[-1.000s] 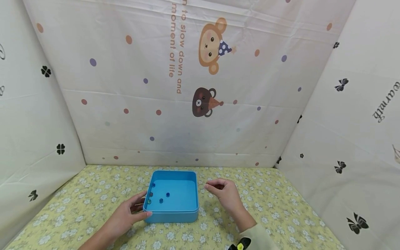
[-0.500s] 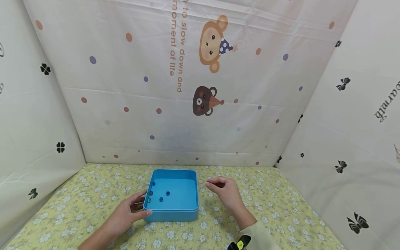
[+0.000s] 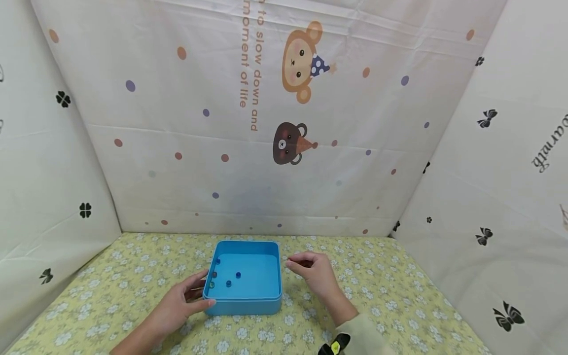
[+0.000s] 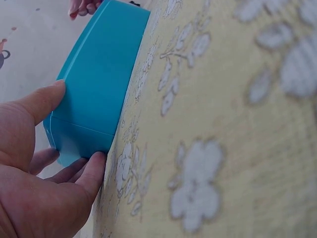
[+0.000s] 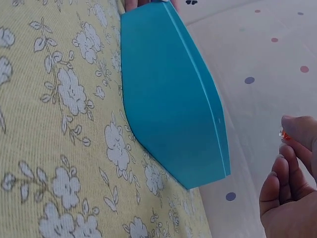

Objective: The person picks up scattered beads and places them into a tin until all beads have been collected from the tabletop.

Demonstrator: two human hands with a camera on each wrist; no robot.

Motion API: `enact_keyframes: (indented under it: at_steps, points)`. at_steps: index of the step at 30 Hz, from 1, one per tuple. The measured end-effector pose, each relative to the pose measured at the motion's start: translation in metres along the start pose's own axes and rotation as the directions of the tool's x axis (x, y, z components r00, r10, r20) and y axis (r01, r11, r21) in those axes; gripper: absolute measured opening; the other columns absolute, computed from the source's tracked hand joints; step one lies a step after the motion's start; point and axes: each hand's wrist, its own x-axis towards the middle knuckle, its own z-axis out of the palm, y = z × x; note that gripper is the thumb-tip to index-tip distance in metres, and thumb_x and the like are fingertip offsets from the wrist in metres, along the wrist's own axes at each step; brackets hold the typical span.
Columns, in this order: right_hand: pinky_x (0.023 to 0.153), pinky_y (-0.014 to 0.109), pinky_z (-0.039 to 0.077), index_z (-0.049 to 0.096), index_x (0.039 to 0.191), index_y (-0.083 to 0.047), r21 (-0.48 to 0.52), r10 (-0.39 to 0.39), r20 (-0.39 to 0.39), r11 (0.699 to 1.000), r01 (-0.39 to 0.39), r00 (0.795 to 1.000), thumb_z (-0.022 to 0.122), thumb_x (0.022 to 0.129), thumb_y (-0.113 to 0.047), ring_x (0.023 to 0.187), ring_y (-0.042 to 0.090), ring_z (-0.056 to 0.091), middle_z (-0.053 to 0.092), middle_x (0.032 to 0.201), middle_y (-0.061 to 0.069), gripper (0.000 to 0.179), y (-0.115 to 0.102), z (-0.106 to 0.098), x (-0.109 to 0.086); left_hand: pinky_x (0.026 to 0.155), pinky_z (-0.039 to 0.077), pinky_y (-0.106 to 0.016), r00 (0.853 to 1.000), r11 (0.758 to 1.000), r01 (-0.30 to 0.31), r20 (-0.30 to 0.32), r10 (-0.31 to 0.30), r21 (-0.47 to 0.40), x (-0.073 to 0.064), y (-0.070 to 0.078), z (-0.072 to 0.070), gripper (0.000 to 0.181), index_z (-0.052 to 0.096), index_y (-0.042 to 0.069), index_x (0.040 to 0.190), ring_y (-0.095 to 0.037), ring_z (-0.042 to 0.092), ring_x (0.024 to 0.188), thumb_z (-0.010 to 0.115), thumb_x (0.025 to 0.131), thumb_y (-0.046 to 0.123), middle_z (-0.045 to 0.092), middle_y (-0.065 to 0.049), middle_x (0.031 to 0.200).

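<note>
In the head view, a bright blue box [image 3: 244,308] sits on the bench [image 3: 253,336], over a yellow flowered cloth [image 3: 284,340]. It is plain, with rounded corners, and looks about square — neither side reads as a long axis. Its open top faces up and one wall faces the person. Inside lie five small beads [image 3: 238,275]: three along the left wall, two dark blue ones nearer the middle. The left hand [image 3: 175,305] grips the near left corner; the right hand [image 3: 317,273] is just beyond the right wall.

In the left wrist view, the thumb presses near the rim and the other fingers bend round the corner.

In the right wrist view, thumb and forefinger pinch a red-orange bead [image 5: 284,134], glossy and seemingly see-through, held outside the box — too small and covered to tell its long axis or which way it points.
</note>
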Motion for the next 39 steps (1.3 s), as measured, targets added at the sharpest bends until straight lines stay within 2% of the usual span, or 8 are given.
enact_keyframes:
  at_steps: [7,13,20,26,29,34,39]
  points:
    - [0.087,0.039,0.072,0.079,0.113,-0.008,-0.007,-0.006,0.003,1.000,0.006,1.000,0.079,0.093,-0.026,0.095,0.014,0.071,0.075,0.110,0.010,0.027,0.002,0.005,0.002,0.095,0.070,-0.042,1.000,1.000,-0.001,0.001,0.001,-0.007,-0.001,0.001,0.000,0.086,0.034,0.007,0.161,-0.048,0.054,0.134,0.081,0.091,0.024,0.048,-0.030,0.150]
    - [0.084,0.034,0.072,0.079,0.113,-0.006,0.007,-0.009,-0.005,1.000,0.009,1.000,0.080,0.093,-0.025,0.094,0.015,0.070,0.074,0.111,0.009,0.028,0.002,0.011,0.005,0.095,0.069,-0.041,1.000,1.000,0.003,0.004,-0.003,-0.017,-0.001,0.001,0.000,0.086,0.033,0.008,0.161,-0.047,0.054,0.134,0.081,0.091,0.024,0.048,-0.030,0.150]
    - [0.086,0.036,0.072,0.080,0.111,-0.014,-0.004,-0.008,0.026,1.000,0.008,1.000,0.079,0.093,-0.031,0.096,0.015,0.070,0.074,0.113,0.007,0.025,0.004,0.018,0.009,0.095,0.069,-0.040,1.000,1.000,0.004,-0.002,-0.004,-0.011,-0.002,0.001,0.000,0.086,0.034,0.008,0.161,-0.047,0.055,0.133,0.081,0.091,0.024,0.050,-0.030,0.149]
    - [0.084,0.033,0.071,0.080,0.112,-0.010,0.022,-0.029,0.046,0.999,0.028,0.999,0.078,0.094,-0.027,0.094,0.016,0.069,0.073,0.113,0.011,0.025,0.000,0.023,0.011,0.096,0.069,-0.041,1.000,1.000,-0.003,-0.001,0.003,-0.012,-0.003,0.002,0.000,0.086,0.034,0.007,0.161,-0.048,0.054,0.134,0.081,0.091,0.024,0.049,-0.031,0.150]
    - [0.084,0.035,0.071,0.080,0.111,-0.009,0.014,-0.042,0.046,0.999,0.041,0.998,0.078,0.094,-0.025,0.094,0.017,0.069,0.074,0.112,0.012,0.024,-0.003,0.026,0.011,0.096,0.069,-0.042,1.000,1.000,-0.008,0.001,0.008,-0.015,-0.004,0.003,0.001,0.086,0.033,0.007,0.161,-0.048,0.053,0.135,0.081,0.091,0.024,0.048,-0.031,0.151]
    - [0.083,0.042,0.071,0.080,0.109,-0.009,-0.007,-0.044,0.045,0.999,0.045,0.998,0.079,0.093,-0.029,0.093,0.017,0.069,0.075,0.110,0.010,0.026,-0.006,0.031,0.012,0.096,0.069,-0.043,1.000,1.000,-0.012,-0.001,0.012,-0.011,-0.004,0.003,0.001,0.087,0.033,0.006,0.161,-0.049,0.053,0.135,0.081,0.091,0.025,0.048,-0.031,0.151]
    - [0.078,0.039,0.071,0.080,0.110,-0.007,-0.008,-0.042,0.053,0.999,0.042,0.998,0.080,0.093,-0.029,0.090,0.015,0.068,0.075,0.108,0.008,0.028,-0.007,0.037,0.014,0.096,0.069,-0.043,1.000,1.000,-0.009,-0.007,0.009,-0.007,-0.004,0.003,0.001,0.086,0.033,0.007,0.161,-0.049,0.053,0.135,0.081,0.091,0.025,0.048,-0.031,0.150]
